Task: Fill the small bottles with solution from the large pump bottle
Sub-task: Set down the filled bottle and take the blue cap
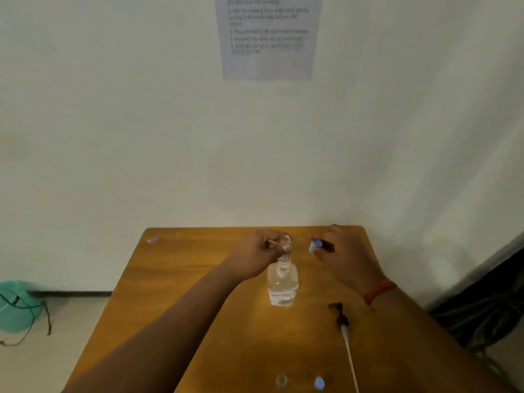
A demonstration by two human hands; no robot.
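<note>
Small bottle [285, 242] is sitting uncapped, pinched by the left hand [255, 255]. Right hand [337, 251] is gripping its blue cap [315, 246]; filling looks not yet begun

Plain off-white wall [141, 123] fills most of the view, meeting a second wall [453, 137] at a corner on the right. Printed sheet [268, 38] stuck high on the wall, text too blurred to read. Wooden table [175, 293] pushed against the wall, orange-brown top, rounded far corners. Pale floor [56, 336] at lower left, dark skirting strip [71, 293] along the wall base. Teal bin [17, 307] on the floor at far left, dark cable [31, 330] trailing over and past it. Dark fabric [487, 302] at right edge, can't tell what. Light soft, even, no hard shadows.
</note>
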